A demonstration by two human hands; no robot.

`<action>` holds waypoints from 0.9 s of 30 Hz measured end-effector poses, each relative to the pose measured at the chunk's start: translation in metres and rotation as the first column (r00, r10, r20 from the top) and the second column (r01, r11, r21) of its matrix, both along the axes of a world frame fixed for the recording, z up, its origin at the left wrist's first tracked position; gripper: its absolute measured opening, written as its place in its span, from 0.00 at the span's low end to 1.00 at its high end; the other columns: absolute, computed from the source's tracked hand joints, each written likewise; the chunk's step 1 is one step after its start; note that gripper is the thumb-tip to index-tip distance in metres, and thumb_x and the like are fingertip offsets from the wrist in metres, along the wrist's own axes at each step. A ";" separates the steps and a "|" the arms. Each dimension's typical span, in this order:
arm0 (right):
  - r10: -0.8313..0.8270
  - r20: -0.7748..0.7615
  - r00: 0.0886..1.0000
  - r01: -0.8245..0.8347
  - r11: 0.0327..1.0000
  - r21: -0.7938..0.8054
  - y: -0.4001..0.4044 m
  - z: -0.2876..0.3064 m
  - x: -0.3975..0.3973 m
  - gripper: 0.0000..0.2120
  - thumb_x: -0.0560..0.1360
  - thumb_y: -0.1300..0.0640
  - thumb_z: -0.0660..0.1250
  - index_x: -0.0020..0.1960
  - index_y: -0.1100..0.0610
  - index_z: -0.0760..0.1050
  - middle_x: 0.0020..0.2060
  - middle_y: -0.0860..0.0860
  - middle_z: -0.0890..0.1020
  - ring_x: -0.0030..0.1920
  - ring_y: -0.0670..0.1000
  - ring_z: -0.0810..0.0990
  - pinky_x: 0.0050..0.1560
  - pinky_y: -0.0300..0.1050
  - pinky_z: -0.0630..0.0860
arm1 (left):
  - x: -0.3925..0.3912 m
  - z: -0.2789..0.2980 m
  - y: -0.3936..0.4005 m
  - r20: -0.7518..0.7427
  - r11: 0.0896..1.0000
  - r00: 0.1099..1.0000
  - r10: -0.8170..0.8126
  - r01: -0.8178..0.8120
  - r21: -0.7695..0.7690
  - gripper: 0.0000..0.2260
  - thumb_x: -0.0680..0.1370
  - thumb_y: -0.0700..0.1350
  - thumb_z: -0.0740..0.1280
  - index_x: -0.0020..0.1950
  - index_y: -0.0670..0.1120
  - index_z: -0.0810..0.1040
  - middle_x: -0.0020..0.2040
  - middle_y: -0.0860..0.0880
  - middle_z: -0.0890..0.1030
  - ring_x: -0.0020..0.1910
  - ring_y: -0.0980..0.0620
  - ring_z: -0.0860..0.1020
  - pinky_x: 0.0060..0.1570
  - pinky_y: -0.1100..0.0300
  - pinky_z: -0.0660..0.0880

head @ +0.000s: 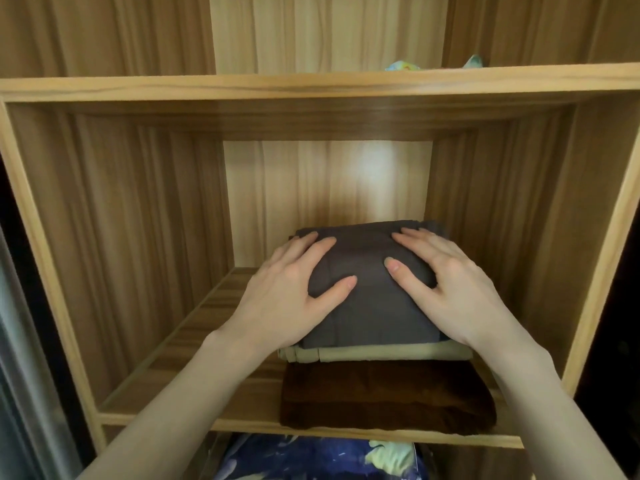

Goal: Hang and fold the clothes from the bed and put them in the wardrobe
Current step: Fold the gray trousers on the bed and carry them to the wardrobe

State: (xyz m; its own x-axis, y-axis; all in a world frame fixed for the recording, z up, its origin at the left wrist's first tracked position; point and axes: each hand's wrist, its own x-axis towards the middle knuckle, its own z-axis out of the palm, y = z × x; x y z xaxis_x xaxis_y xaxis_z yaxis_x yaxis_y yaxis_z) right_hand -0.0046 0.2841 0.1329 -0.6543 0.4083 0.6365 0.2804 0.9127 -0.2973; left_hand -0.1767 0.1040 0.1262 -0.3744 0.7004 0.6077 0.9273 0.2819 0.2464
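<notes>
Grey folded garment (372, 299) tops a stack on the wardrobe shelf (207, 341), over beige (381, 353) and apparently brown cloth (384, 396); left hand (287, 292) and right hand (446, 282) press flat-fingered on it.

A wooden wardrobe (114, 209) fills the view, its grain running upright on the side and back panels. A pale patch of reflected light (372, 164) sits on the back panel (311, 188). One shelf (311, 85) crosses above the open compartment and another (194, 344) forms its floor. At the far left stands a dark gap (20, 258) beside a grey, blurred strip (14, 375).
</notes>
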 end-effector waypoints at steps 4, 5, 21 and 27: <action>-0.052 0.015 0.999 0.048 0.983 0.174 -0.007 0.003 0.000 0.34 0.82 0.31 0.47 0.80 0.46 0.67 0.79 0.46 0.69 0.81 0.47 0.60 0.83 0.53 0.51 | 0.006 0.000 -0.009 -0.065 0.998 0.996 0.054 -0.052 0.036 0.35 0.80 0.72 0.53 0.83 0.56 0.64 0.82 0.53 0.67 0.79 0.52 0.65 0.78 0.50 0.65; -0.068 -0.002 0.998 0.067 0.974 0.215 -0.011 0.004 0.000 0.34 0.82 0.32 0.47 0.81 0.47 0.67 0.79 0.47 0.69 0.82 0.48 0.60 0.83 0.53 0.49 | 0.008 -0.001 -0.013 -0.074 0.997 0.995 0.069 -0.065 0.051 0.34 0.81 0.72 0.54 0.83 0.55 0.65 0.81 0.53 0.68 0.78 0.53 0.66 0.78 0.51 0.65; 0.278 -0.253 0.927 -0.156 0.897 0.414 -0.172 -0.033 -0.099 0.28 0.85 0.42 0.57 0.80 0.54 0.66 0.79 0.52 0.68 0.82 0.51 0.60 0.83 0.58 0.50 | -0.034 -0.027 -0.172 -0.266 0.829 0.854 0.447 -0.285 0.481 0.19 0.84 0.50 0.67 0.70 0.41 0.80 0.68 0.45 0.80 0.71 0.46 0.75 0.72 0.45 0.71; 0.378 -0.250 0.891 -0.240 0.862 0.447 -0.253 -0.038 -0.155 0.28 0.86 0.41 0.55 0.81 0.53 0.64 0.80 0.51 0.66 0.83 0.49 0.58 0.83 0.57 0.49 | -0.075 -0.032 -0.250 -0.320 0.777 0.817 0.480 -0.228 0.586 0.20 0.83 0.45 0.67 0.73 0.38 0.76 0.75 0.41 0.74 0.76 0.42 0.71 0.74 0.42 0.69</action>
State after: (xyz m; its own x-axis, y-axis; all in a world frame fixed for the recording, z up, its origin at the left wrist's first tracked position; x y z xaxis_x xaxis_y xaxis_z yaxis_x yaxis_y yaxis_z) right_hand -0.1593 0.0314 0.0952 -0.4365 -0.1107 0.8929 -0.0834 0.9931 0.0824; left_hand -0.2520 -0.1459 0.0943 -0.1428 0.1180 0.9827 0.8238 0.5645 0.0519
